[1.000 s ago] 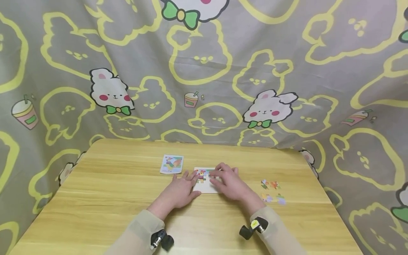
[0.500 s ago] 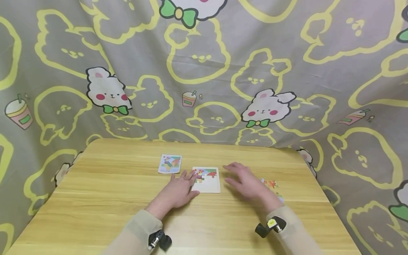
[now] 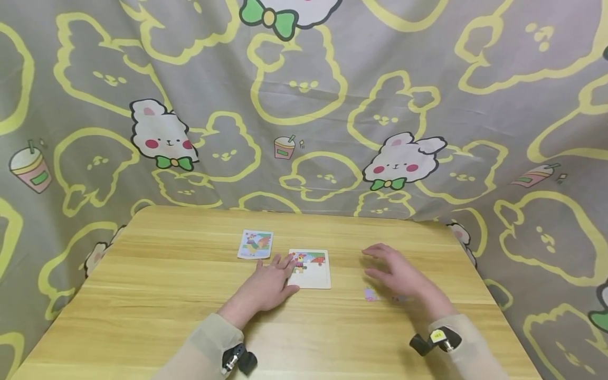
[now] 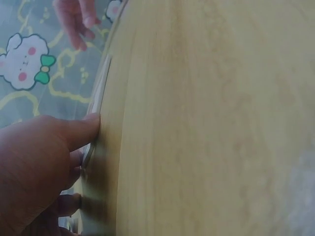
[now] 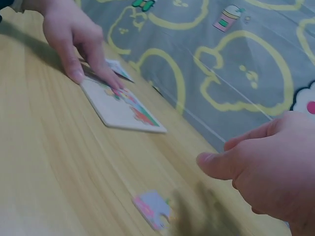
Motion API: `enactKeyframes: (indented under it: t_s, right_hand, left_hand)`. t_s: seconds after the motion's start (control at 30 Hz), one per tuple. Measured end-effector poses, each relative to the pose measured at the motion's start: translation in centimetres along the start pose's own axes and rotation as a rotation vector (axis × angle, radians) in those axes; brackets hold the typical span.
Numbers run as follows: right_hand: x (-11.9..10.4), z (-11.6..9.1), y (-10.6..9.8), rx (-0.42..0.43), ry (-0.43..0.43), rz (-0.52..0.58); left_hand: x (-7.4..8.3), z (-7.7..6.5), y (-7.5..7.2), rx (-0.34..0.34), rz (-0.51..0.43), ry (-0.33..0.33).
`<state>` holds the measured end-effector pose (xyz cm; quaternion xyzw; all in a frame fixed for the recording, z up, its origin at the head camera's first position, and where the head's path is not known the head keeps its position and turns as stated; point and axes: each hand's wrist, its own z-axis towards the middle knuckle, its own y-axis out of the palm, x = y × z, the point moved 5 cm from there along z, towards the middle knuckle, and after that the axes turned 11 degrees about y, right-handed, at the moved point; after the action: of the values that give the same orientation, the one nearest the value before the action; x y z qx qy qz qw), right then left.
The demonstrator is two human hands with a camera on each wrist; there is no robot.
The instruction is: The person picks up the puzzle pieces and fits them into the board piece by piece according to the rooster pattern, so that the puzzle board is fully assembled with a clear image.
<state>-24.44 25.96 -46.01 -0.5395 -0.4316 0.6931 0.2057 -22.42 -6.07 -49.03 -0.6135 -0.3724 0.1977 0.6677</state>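
A square white jigsaw board (image 3: 315, 277) lies on the table, its upper part and left side filled with colourful pieces of a rooster picture. My left hand (image 3: 272, 285) rests at its left edge, fingers extended onto the board and thumb (image 4: 86, 130) touching its near edge. Off to the right, my right hand (image 3: 399, 272) hovers over the loose pieces with relaxed fingers and nothing visible in them. A lavender-and-pink jigsaw piece (image 5: 153, 209) lies on the wood by that hand. Other loose pieces are mostly hidden beneath the right hand.
A small reference card (image 3: 256, 244) with the rooster picture lies behind and left of the board. The wooden table (image 3: 157, 295) ends at a patterned grey curtain (image 3: 323, 132) behind it and at both sides.
My right hand has left the board and moved right, over the loose pieces. The lavender piece shows where the right arm was. My left hand stays on the board.
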Motion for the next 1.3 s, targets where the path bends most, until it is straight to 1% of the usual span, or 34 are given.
enactKeyframes:
  t_s: [0.13,0.2,0.37,0.63,0.8,0.87,1.1,1.2,1.3]
  right_hand:
    - [1.0,-1.0,-0.8,0.005,0.021,-0.014]
    - [1.3,-1.4,-1.1,0.013,0.017,-0.026]
    - [2.3,-2.3,-1.6,0.017,0.042,-0.036]
    - [4.1,-3.1,-2.2,0.016,0.084,-0.011]
    - [5.1,-3.4,-2.5,0.016,0.134,-0.044]
    - [5.4,-3.5,-2.6,0.021,0.151,-0.048]
    - [6.1,-3.5,-1.9,0.017,0.203,0.004]
    - [6.3,-3.5,-1.7,0.028,0.225,0.015]
    - [6.3,-3.6,-1.6,0.048,0.209,0.021]
  left_hand:
    - [0.1,0.0,0.0,0.001,0.001,-0.001]
    - [0.1,0.0,0.0,0.000,0.003,-0.002]
    - [0.0,0.0,-0.1,0.003,0.004,-0.003]
    - [-0.1,0.1,-0.1,0.006,-0.001,0.000]
    - [-0.2,0.1,0.0,0.003,-0.001,0.000]
    - [-0.2,0.1,0.1,0.003,-0.002,0.000]
    - [-0.1,0.1,0.0,0.007,-0.007,-0.001]
    - [0.0,0.1,0.1,0.008,-0.011,-0.001]
    - [0.0,0.1,0.1,0.009,-0.010,0.001]
